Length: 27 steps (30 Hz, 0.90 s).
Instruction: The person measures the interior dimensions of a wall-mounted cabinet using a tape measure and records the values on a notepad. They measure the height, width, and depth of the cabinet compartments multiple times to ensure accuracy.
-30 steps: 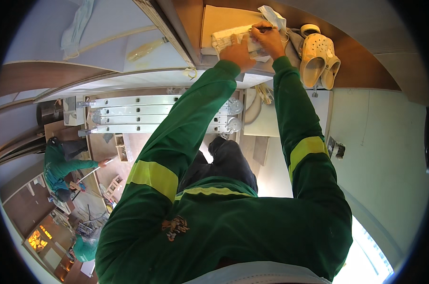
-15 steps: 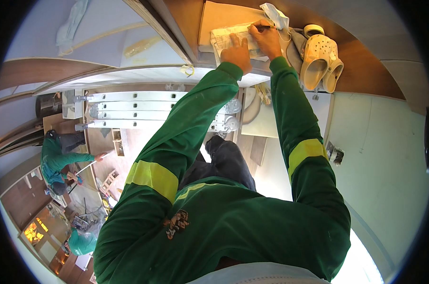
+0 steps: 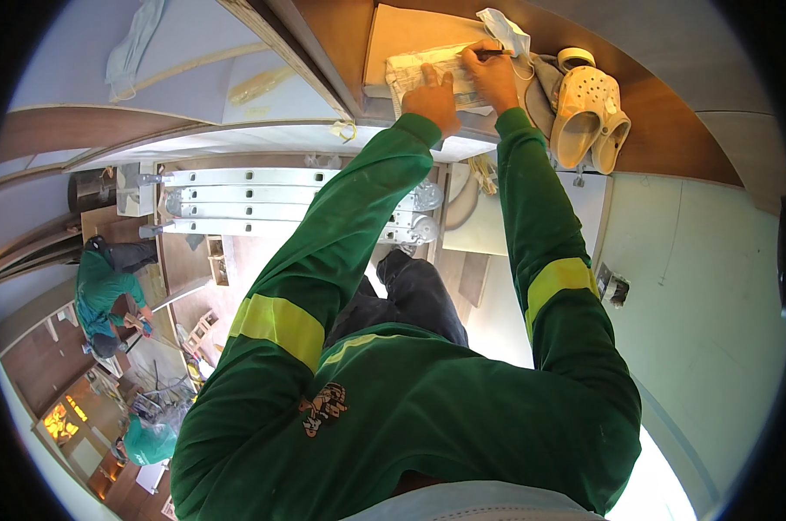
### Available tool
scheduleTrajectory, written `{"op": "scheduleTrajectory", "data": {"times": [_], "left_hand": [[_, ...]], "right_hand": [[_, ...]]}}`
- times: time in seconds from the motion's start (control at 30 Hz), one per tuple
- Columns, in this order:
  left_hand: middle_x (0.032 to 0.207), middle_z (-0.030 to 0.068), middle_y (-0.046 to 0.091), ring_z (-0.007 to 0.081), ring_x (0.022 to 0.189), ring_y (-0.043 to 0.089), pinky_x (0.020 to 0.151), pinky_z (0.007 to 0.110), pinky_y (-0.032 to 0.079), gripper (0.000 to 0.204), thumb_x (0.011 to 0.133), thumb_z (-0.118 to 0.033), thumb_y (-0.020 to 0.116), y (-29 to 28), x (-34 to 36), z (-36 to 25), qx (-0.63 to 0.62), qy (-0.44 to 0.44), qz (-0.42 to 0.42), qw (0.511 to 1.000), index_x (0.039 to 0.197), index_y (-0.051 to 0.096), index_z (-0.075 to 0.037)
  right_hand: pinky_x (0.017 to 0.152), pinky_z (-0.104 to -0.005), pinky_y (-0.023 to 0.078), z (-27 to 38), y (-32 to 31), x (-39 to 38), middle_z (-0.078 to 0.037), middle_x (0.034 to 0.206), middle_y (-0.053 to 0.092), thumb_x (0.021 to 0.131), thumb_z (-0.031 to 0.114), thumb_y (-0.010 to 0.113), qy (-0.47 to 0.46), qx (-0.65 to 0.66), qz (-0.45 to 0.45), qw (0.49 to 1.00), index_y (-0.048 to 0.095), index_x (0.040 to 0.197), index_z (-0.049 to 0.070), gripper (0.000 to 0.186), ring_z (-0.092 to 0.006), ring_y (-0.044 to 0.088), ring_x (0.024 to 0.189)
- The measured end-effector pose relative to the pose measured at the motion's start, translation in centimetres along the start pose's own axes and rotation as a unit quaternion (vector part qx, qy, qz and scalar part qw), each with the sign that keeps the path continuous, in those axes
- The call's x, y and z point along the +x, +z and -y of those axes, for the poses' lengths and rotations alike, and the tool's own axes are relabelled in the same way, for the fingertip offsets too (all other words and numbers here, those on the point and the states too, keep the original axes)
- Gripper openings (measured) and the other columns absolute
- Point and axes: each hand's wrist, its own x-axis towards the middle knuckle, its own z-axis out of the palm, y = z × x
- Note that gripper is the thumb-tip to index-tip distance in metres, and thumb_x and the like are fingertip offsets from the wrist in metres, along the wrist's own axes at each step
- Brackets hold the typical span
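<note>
A folded sheet of printed paper (image 3: 407, 67) lies on a flat tan board (image 3: 400, 28) on the wooden shelf at the top. My left hand (image 3: 434, 100) rests on the sheet, fingers stretched out and apart, pressing it flat. Beside it on the right, my right hand (image 3: 494, 82) grips a dark pen (image 3: 496, 53) between thumb and fingers, over the sheet's right part. The pen's tip is too small to make out. Just beyond that hand lies a white face mask (image 3: 504, 29).
Right of my hands sit beige clogs (image 3: 581, 113), a tape roll (image 3: 575, 58) and grey cloth (image 3: 544, 87). A white ladder (image 3: 254, 196) lies below the shelf. At far left, a person in green (image 3: 106, 291) bends over a long rod; another person (image 3: 148, 441) is lower down.
My right hand has shifted slightly, and the pen in it now points more to the right. My left hand stays put. The bending person at left has drawn an outstretched arm in.
</note>
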Motion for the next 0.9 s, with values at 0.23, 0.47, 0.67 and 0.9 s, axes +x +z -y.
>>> {"op": "scheduleTrajectory", "data": {"times": [0.23,0.47,0.67,0.9], "left_hand": [[0.168,0.0315,0.025,0.0442,0.114,0.07,0.096,0.051,0.058,0.1,0.076,-0.034,0.08,0.2,0.0,0.2,-0.008,0.007,-0.007,1.0,0.164,0.035,-0.013],[0.168,0.0312,0.025,0.0452,0.117,0.069,0.098,0.051,0.057,0.098,0.078,-0.034,0.077,-0.4,-0.3,0.4,-0.017,0.01,0.006,1.0,0.164,0.035,-0.015],[0.165,0.031,0.031,0.0427,0.117,0.069,0.098,0.051,0.057,0.091,0.081,-0.04,0.079,-0.3,-0.8,1.0,-0.058,0.042,-0.039,0.997,0.161,0.041,-0.016],[0.105,0.0084,0.072,0.0141,0.078,0.072,0.064,0.03,0.058,0.057,0.094,-0.035,0.081,0.2,-14.8,5.6,-0.59,-0.064,-0.023,0.805,0.141,0.064,-0.008]], "right_hand": [[0.061,-0.0272,0.051,-1.0,0.3,0.2,-0.001,0.076,0.069,0.095,0.017,0.069,0.003,0.08,-0.017,0.997,0.068,0.093,0.0,0.017,-0.0081,0.061,0.065],[0.061,-0.0266,0.051,-1.1,-0.1,0.2,0.0,0.072,0.068,0.095,0.018,0.068,0.016,0.017,0.0,1.0,0.067,0.09,0.0,0.018,-0.0088,0.061,0.062],[0.065,-0.0259,0.053,0.9,-1.8,0.1,-0.004,0.086,0.073,0.099,0.018,0.066,0.084,0.15,-0.042,0.984,0.07,0.102,0.002,0.017,-0.0095,0.065,0.07],[0.112,-0.0458,0.041,5.6,-2.4,1.7,-0.01,0.144,0.062,0.092,0.026,0.076,-0.223,-0.3,0.162,0.913,0.065,0.138,0.015,0.048,-0.0353,0.051,0.136]]}}
